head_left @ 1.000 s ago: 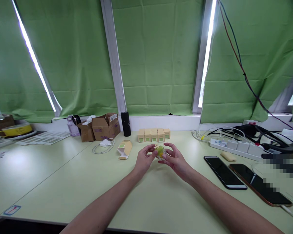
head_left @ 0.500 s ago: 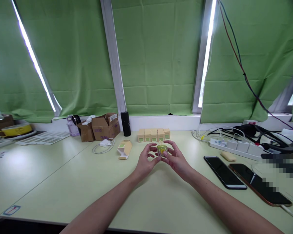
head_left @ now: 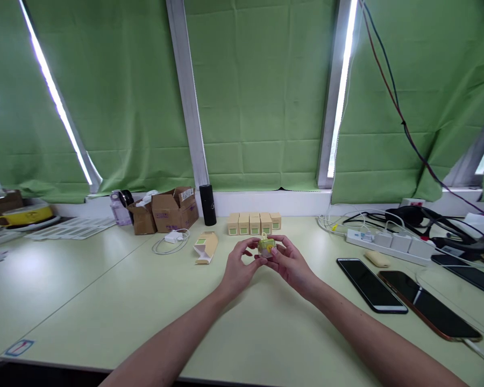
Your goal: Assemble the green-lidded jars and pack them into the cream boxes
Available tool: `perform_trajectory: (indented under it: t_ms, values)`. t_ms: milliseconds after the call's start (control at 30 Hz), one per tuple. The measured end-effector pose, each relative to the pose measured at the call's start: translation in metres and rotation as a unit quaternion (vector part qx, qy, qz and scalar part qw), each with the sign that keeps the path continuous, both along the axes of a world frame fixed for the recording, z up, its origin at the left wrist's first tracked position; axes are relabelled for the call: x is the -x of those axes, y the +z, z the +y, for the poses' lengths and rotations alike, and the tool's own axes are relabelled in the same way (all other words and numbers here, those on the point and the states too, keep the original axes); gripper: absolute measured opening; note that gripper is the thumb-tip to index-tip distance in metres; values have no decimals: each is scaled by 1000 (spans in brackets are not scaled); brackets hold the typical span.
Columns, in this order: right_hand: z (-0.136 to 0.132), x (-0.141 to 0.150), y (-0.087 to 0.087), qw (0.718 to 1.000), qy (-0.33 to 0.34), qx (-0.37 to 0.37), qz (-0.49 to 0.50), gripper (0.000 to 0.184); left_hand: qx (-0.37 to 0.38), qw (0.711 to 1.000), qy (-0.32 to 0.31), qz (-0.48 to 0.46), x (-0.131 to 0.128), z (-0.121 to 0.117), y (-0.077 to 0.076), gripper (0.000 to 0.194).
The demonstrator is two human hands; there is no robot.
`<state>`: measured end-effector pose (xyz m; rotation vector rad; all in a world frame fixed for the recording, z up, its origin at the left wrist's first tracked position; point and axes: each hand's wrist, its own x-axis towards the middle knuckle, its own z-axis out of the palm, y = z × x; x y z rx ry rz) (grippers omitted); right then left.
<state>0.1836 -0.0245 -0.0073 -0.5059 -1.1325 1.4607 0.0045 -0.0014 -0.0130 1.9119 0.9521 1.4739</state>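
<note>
Between my two hands is a small clear-and-green case (head_left: 267, 248) with a loop on top and a yellow spot on its front. My left hand (head_left: 242, 265) grips its left side with thumb and fingers. On the other side my right hand (head_left: 290, 262) holds it, the thumb against the front. The case is raised above the table; its exact contents are too small to make out. An opened small cardboard box (head_left: 206, 248) lies to the left of my hands. Behind them stands a row of several small tan boxes (head_left: 244, 223) with green labels.
Left: a white charger with its cable (head_left: 173, 236), brown cartons (head_left: 175, 209), a black bottle (head_left: 207, 205) and a yellow cup (head_left: 26, 216). Right: a power strip (head_left: 387, 244), a beige oblong object (head_left: 377, 258), a black phone (head_left: 371, 285), another phone (head_left: 429, 305) and tangled cables.
The case has turned and tilted slightly in my hands, shifting a little to the left. Both hands keep hold of it.
</note>
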Motion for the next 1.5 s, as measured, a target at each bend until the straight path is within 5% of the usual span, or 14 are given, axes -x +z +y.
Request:
perform_trajectory:
  t_ms: [533, 800, 1100, 1500]
  values:
    - [10, -2, -7, 994, 12, 62, 86, 29, -22, 1000, -18, -10, 0, -4, 1, 37]
    - [7, 0, -6, 997, -18, 31, 71, 47, 21, 999, -29, -23, 0, -2, -1, 37]
    - [7, 1, -11, 995, -90, -24, -19, 70, 118, 978, -134, -108, -2, 8, -8, 63]
    - [-1, 0, -3, 992, -69, -67, -83, 89, 147, 959, -200, -138, 0, 7, -6, 54]
